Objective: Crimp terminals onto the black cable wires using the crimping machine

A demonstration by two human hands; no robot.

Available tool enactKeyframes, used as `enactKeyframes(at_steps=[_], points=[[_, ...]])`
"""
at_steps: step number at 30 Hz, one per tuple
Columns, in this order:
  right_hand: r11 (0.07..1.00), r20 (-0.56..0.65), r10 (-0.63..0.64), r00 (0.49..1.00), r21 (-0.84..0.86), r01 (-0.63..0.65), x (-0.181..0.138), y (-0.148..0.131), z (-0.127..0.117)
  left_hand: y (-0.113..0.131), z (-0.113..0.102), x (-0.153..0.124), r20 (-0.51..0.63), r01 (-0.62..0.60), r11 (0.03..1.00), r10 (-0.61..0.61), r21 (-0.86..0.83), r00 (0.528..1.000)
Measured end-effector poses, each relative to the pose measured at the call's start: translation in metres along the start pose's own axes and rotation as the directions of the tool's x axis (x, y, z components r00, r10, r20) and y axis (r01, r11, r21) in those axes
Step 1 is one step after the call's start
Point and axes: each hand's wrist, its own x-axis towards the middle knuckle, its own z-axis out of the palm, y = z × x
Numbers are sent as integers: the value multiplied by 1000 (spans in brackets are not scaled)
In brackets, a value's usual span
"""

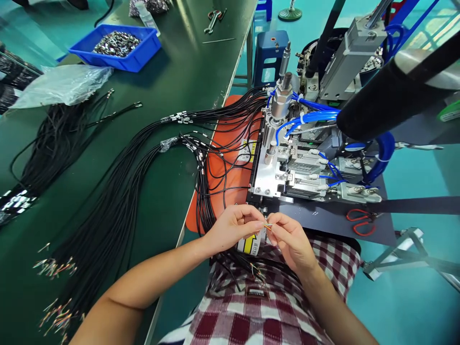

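Thin coloured wires (268, 225) show between my two hands, just in front of the machine's near edge. My left hand (240, 225) is closed in a pinch on their left side. From the right, my right hand (290, 239) pinches the same wires with thumb and fingertips. A bunch of black cables (203, 201) runs down beside my left wrist, and loose coloured wire ends (256, 272) lie over my lap below the hands. Close under my fingers is a yellow and white label (248, 244). The metal machine (268, 179) stands right beyond both hands.
Long black cable bundles (118, 206) spread across the green table (187, 72). A blue tray (134, 62) of small metal parts stands at the back left, near a plastic bag (68, 81). Red-handled scissors (361, 223) lie at right. A black tube (381, 100) juts over the machine.
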Motion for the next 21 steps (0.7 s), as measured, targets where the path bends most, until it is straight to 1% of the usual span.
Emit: enactKeyframes(at_steps=[5,11,16,21], points=[[999,44,45,998,-18,-45,1,-1,-2,1,-1,0,23,24,1000,-24,-15,999],[999,81,39,996,7,-39,2,1,-5,2,-2,0,21,63,998,-63,-4,998],[999,62,-40,997,4,40,0,5,-3,1,-3,1,6,57,998,-57,17,998],[987,30,-135,990,-78,137,-2,7,-3,1,-3,1,9,47,999,-47,11,999]])
